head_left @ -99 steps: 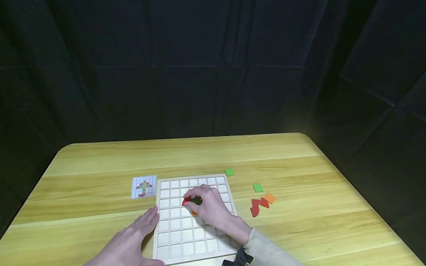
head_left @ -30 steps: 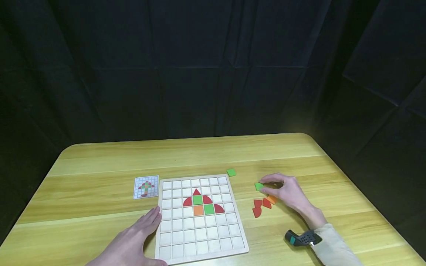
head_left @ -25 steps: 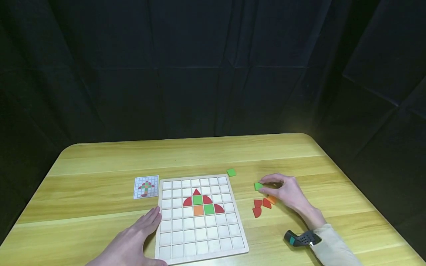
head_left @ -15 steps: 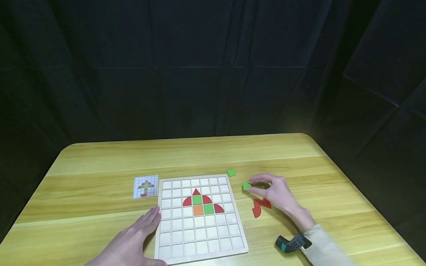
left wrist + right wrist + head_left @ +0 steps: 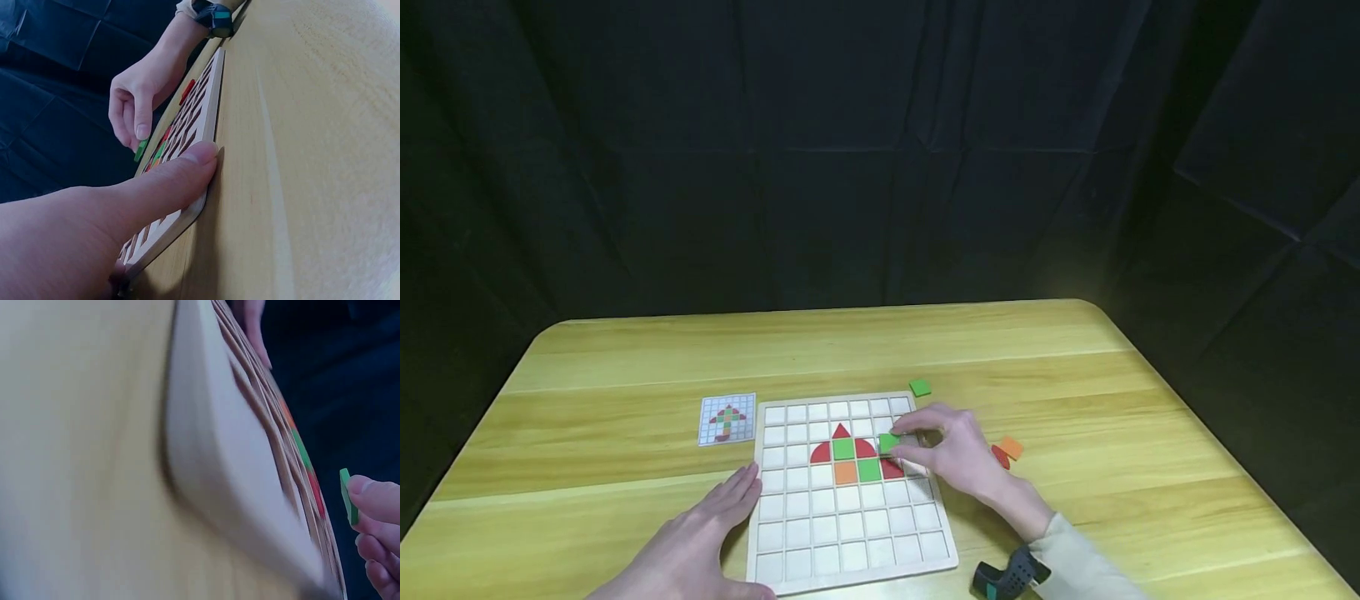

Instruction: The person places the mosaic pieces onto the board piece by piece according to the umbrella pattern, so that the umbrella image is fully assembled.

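Note:
My right hand (image 5: 958, 454) pinches a green square tile (image 5: 888, 442) between thumb and fingers, above the right part of the white grid board (image 5: 850, 527). The right wrist view shows this green tile (image 5: 349, 497) held on edge, apart from the board. My left hand (image 5: 700, 533) rests along the board's left side with fingers extended; its thumb (image 5: 181, 175) touches the board's edge. On the board lie a red triangle (image 5: 841, 432), red quarter-circle tiles (image 5: 821, 452), two green squares (image 5: 868, 470) and an orange square (image 5: 846, 472). My right fingers partly cover the rightmost red tile.
A small printed pattern card (image 5: 727, 419) lies left of the board on the wooden table (image 5: 625, 367). Beyond the board's far right corner is a loose green square (image 5: 920, 387). An orange square (image 5: 1011, 447) and a red tile (image 5: 1001, 456) lie to the right.
My right hand has picked the green square up from the table on the right and carried it left over the board. The left hand stays at the board's side.

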Tool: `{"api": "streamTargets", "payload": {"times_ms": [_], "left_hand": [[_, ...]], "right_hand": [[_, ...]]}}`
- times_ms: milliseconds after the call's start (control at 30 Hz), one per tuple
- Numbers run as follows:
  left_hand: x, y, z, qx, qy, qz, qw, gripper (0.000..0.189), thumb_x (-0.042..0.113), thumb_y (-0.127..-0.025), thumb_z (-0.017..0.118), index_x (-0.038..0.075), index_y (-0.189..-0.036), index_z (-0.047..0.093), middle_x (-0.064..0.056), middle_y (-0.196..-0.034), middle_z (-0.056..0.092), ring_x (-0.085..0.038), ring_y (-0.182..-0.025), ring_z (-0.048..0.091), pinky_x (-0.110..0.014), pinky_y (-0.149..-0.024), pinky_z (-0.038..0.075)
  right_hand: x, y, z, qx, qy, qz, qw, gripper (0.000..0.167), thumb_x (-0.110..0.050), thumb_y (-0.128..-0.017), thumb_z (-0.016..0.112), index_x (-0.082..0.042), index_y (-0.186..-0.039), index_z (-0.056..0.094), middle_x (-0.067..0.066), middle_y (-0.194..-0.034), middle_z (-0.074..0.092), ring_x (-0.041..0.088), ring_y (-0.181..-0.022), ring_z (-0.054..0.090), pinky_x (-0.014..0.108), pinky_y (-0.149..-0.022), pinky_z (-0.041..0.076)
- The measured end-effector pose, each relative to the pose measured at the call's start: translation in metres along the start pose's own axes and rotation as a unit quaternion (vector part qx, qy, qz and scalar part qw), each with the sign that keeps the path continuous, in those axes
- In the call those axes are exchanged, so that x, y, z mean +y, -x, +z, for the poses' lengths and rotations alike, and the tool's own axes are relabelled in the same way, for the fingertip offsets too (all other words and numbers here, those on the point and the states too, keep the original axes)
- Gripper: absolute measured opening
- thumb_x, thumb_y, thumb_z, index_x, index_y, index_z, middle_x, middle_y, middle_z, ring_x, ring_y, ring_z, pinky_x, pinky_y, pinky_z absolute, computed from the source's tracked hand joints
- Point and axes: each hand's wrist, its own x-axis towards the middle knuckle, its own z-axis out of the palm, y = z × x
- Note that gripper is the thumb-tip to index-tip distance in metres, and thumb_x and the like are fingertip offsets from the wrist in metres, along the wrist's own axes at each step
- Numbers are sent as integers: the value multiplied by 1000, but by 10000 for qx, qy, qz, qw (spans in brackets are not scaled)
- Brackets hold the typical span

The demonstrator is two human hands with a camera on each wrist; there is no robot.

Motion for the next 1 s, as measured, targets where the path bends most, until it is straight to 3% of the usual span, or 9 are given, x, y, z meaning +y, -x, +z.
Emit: {"api": "streamTargets", "payload": {"times_ms": [233, 533, 1000], "left_hand": [[1, 0, -1, 134, -95, 108, 9998, 123, 81, -65, 71, -4, -148, 43, -18, -160, 34, -41, -142, 39, -57, -103, 45], [2, 0, -1, -21, 9, -6, 10000, 124, 82, -64, 70, -4, -149, 41, -18, -161, 33, -41, -144, 37, -58, -104, 44], [2, 0, -1, 37, -95, 51, 9999, 123, 82, -65, 69, -4, -148, 42, -18, -160, 34, -40, -143, 39, -56, -102, 47]], "right_hand": [[-20, -3, 22, -405, -243, -456, 9978, 23, -21, -77, 87, -15, -98, 78, -5, -94, 74, 11, -87, 69, 27, -75, 57], [-33, -2, 41, -718, -114, -752, 9945, 22, -22, -80, 85, -13, -99, 77, -2, -92, 72, 9, -80, 63, 22, -67, 54], [-39, -1, 64, -313, 170, -1419, 9892, 23, -18, -81, 84, -10, -100, 77, -1, -95, 73, 11, -88, 64, 19, -76, 54]]}}
